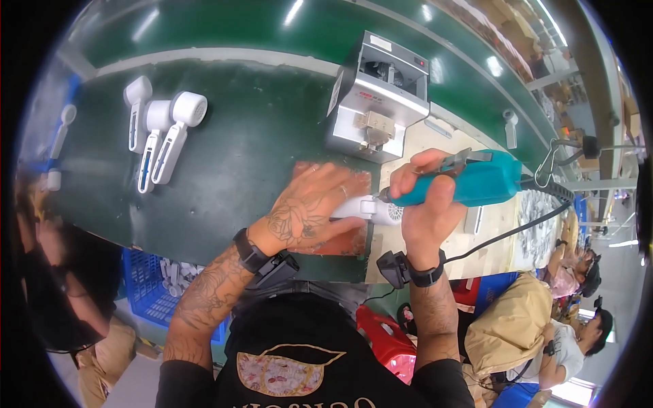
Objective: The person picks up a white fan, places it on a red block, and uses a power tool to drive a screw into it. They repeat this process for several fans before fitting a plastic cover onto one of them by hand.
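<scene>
On a reddish-brown mat (347,243) lies a white handheld fan (389,213), its round grille pointing right. My left hand (309,207) is closed over the fan's handle and holds it down; the palm hides most of the handle. My right hand (430,214) grips a teal electric screwdriver (486,180) held sideways, with a black cord trailing from it. The screwdriver's tip is at the neck of the fan; whether it touches a screw there is too small to tell.
Behind my hands stands a grey and silver screw feeder machine (381,95). Several white handheld fans (178,132) lie on the green tabletop (252,115) at the left. A blue basket (146,289) holding white parts sits below the table edge. A metal hook (547,163) hangs at the right.
</scene>
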`<state>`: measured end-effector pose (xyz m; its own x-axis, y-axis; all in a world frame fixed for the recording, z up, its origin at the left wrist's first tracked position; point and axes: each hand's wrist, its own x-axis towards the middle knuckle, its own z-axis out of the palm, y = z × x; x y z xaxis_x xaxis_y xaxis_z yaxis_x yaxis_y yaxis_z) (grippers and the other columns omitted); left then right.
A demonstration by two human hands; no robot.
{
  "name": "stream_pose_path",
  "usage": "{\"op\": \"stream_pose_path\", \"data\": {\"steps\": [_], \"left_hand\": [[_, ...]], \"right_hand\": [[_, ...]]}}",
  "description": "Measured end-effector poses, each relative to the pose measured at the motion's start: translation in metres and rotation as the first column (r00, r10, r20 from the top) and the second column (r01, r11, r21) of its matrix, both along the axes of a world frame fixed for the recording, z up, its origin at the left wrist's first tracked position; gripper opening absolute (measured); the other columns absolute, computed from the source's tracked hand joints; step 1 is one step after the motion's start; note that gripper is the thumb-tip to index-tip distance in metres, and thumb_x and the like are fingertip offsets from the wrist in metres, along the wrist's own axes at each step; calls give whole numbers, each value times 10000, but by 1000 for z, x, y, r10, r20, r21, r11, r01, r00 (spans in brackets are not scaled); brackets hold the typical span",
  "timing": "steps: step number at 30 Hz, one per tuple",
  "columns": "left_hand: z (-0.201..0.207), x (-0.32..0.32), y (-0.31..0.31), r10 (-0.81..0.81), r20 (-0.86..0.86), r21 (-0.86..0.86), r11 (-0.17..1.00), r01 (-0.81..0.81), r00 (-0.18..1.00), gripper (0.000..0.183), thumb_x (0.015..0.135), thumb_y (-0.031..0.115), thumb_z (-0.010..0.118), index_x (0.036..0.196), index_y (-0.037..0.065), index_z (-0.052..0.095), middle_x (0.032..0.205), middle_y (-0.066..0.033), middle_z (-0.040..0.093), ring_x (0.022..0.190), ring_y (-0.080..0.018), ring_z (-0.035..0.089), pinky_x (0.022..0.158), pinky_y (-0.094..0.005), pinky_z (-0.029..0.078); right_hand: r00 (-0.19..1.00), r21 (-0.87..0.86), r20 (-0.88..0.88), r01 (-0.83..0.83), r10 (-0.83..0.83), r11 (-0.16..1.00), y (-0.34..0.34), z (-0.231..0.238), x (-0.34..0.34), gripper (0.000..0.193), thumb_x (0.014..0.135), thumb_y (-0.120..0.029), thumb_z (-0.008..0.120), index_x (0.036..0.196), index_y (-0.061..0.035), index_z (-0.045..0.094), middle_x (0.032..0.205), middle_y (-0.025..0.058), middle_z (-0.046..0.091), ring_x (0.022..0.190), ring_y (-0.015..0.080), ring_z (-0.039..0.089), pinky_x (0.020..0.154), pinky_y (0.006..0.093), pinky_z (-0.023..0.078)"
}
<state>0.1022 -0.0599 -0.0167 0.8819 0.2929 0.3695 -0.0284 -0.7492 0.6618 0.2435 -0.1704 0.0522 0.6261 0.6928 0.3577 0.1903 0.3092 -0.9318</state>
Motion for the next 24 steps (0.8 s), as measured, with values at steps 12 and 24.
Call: {"op": "stream_pose_path", "data": {"steps": [12,24], "left_hand": [[3,-1,-4,-15,-57,-5,1000,15,998,447,823,353,749,1187,110,662,1217,-89,604,1132,-311,545,999,-443,421],[5,-3,0,-3,-109,100,995,14,994,582,888,383,674,1354,55,559,1272,-145,575,1198,-337,515,1048,-478,407]], "right_hand": [[996,33,-90,-12,15,999,-3,-20,1,510,954,-495,645,969,-1,523,694,91,542,605,208,550,568,338,459],[993,-61,-115,-19,12,998,6,-4,-2,461,981,-435,619,982,18,534,701,91,544,619,203,564,581,335,470]]}}
